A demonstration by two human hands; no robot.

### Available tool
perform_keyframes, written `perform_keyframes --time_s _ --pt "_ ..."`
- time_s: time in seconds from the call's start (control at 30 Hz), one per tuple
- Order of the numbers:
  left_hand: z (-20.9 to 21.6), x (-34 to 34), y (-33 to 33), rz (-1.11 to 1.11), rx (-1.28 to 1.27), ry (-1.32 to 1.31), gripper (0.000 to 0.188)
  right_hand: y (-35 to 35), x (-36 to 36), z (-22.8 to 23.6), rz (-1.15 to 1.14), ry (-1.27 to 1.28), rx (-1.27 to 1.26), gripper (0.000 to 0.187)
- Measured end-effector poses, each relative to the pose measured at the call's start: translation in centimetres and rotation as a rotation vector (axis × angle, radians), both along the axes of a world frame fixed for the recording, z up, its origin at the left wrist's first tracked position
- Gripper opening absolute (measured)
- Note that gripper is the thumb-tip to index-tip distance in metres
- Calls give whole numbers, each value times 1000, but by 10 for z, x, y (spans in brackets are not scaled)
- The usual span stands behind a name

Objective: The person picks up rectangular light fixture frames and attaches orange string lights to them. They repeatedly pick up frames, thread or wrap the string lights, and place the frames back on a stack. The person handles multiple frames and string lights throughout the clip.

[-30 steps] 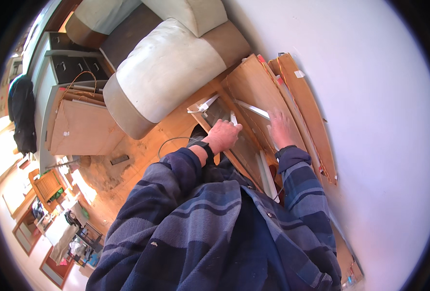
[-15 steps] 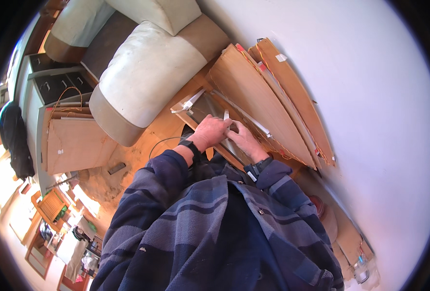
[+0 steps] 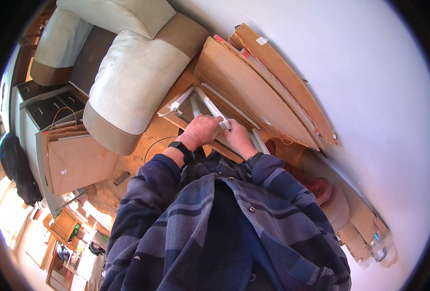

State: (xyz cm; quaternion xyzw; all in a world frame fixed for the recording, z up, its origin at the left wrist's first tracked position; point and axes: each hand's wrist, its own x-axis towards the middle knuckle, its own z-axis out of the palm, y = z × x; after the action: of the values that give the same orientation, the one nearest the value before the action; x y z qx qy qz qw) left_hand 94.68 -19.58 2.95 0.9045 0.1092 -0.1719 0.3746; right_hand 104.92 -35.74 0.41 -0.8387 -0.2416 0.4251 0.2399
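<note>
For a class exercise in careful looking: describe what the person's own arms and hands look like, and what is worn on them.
Both arms are covered to the wrist by loose sleeves of a dark blue jacket with paler blue-grey horizontal stripes. The left hand and right hand are bare, with no gloves. A black band like a watch circles the left wrist; a dark band shows at the right cuff.

Daylit room seen through a strong fisheye, with a black rim all around.

Light floods in from the lower left, where the view burns out to white-yellow glare. The white wall [image 3: 370, 97] before me is evenly bright. My hands and fingers [image 3: 227, 127] are sharp and well lit; my dark jacket [image 3: 224, 233] lies in softer shade. Straight board edges [image 3: 253, 87] bow toward the rim, and detail smears there.
</note>
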Motion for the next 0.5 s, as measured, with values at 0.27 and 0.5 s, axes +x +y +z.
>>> perform_keyframes --time_s 0.27,0.5 --pt "28 -13 12 -92 20 -92 29 -64 38 -4 15 -37 -38 43" --pt "40 -29 21 -190 145 -197 34 -101 46 -31 49 -90 51 39"
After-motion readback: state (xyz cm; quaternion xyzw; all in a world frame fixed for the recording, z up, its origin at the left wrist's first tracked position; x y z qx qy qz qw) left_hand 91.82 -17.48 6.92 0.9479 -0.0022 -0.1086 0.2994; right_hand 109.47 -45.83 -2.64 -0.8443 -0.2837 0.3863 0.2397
